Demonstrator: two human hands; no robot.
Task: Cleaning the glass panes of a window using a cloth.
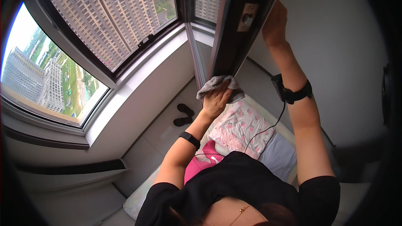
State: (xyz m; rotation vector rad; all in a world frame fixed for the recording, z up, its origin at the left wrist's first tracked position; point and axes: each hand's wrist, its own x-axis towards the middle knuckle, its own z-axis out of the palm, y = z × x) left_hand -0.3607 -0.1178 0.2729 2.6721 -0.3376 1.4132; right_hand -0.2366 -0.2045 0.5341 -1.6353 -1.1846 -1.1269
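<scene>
A dark-framed window sash point(229, 46) stands swung inward in front of me, with a metal lock plate point(248, 17) on its edge. My left hand point(215, 101) presses a bunched grey cloth point(220, 86) onto the lower end of the sash frame, its fingers bent over the fabric. Higher up on the right, my right hand point(275, 24) is closed at the far side edge of the same sash. The frame hides part of its fingertips.
Below lies a bed with a pink-patterned quilt point(243, 127), a grey-blue sheet point(278, 155) and something bright pink point(200, 165). Dark slippers point(184, 115) rest on the floor. At left are a white windowsill point(138, 67) and fixed panes. A cable point(274, 125) hangs from my right wrist's device.
</scene>
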